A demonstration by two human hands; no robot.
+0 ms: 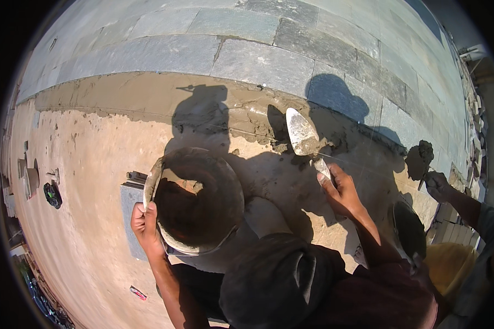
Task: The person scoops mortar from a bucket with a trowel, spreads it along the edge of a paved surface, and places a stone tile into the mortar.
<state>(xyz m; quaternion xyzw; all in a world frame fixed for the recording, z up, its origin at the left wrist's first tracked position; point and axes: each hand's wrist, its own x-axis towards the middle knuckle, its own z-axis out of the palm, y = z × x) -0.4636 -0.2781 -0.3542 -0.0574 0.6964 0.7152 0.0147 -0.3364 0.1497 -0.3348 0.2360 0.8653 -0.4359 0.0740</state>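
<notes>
My left hand (145, 222) grips the rim of a round bucket (229, 192), fingers outside and thumb at the edge. The bucket is tipped, and its inside is dark with shadow, with a small sunlit patch of residue. My right hand (343, 192) is closed round the handle of a pointed trowel (301, 130), its blade smeared with mortar. The blade is over the ragged edge of a wet mortar bed (121, 93), which runs along the laid grey stone slabs (258, 60). Whether the blade touches the mortar I cannot tell.
A thin string runs along the mortar's near edge. At the right, a co-worker's hand (438, 186) holds a mortar-laden tool (420, 159) near another bucket (409, 227). Loose slabs (130, 219) lie behind my bucket; a dark plastic bag (52, 195) lies farther left.
</notes>
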